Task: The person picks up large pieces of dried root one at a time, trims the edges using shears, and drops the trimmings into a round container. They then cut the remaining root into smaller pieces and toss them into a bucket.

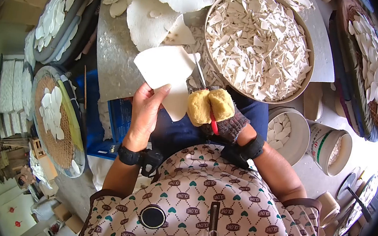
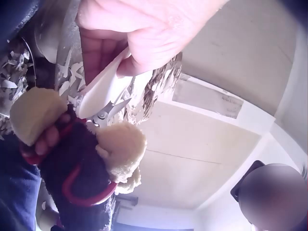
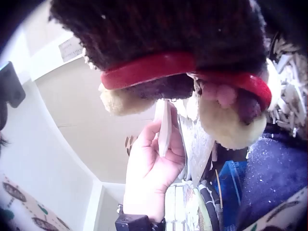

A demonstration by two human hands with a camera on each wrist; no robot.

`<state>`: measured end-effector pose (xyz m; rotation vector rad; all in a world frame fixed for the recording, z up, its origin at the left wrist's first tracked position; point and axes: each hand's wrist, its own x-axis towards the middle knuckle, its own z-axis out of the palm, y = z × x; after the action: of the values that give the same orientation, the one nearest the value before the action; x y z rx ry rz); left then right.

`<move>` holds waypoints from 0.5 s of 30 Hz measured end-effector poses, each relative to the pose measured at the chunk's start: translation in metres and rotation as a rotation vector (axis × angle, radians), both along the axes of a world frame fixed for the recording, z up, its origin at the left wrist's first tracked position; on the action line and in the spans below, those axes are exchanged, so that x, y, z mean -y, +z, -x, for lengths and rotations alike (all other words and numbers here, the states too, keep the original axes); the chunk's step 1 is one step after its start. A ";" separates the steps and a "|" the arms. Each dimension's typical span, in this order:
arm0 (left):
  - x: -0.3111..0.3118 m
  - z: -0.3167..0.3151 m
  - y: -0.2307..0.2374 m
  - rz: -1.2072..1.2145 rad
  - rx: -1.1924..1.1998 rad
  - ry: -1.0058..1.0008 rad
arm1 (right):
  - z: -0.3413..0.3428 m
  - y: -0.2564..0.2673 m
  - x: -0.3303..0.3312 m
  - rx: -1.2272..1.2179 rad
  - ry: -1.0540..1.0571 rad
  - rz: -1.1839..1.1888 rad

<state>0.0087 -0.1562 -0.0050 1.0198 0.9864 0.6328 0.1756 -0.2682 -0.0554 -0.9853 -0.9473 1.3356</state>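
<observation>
My bare left hand pinches a stiff off-white sheet between thumb and fingers, over my lap. In the left wrist view the sheet appears nearly edge-on, close to the open scissor blades. My right hand, in a dark knitted glove with bare fingertips, grips the red-handled scissors. Thick yellow foam pads wrap their handles and hide most of the right fingers in the head view. From the right wrist, the red handle loops show across the glove.
A large round tray heaped with white chips stands ahead on a metal table. Bigger white sheets lie left of it. Buckets with white pieces stand at right; a blue crate sits at left, near round woven trays.
</observation>
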 end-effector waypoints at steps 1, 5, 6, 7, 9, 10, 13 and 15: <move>-0.002 0.001 -0.001 -0.020 -0.006 -0.015 | -0.001 0.007 0.000 -0.235 0.058 0.129; 0.001 -0.011 0.002 -0.245 0.068 0.061 | -0.003 0.001 -0.001 0.161 0.100 -0.050; 0.005 -0.013 0.008 -0.223 0.075 0.076 | -0.002 0.002 0.000 0.160 0.089 -0.084; 0.008 -0.015 0.011 -0.200 0.082 0.093 | -0.001 0.006 0.000 0.159 0.080 -0.117; 0.008 -0.015 0.011 -0.209 0.030 0.097 | 0.000 0.013 0.001 0.073 0.089 -0.107; 0.007 -0.016 0.011 -0.215 0.004 0.100 | -0.001 0.016 0.002 -0.013 0.105 -0.065; 0.003 -0.016 0.009 -0.247 0.002 0.086 | -0.005 0.026 0.002 0.052 0.126 -0.014; 0.000 -0.015 0.009 -0.224 -0.011 0.077 | -0.005 0.026 0.002 0.032 0.114 -0.005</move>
<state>0.0240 -0.1559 0.0043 1.1872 0.9830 0.8161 0.1802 -0.2700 -0.0298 -0.9630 -1.0435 1.4152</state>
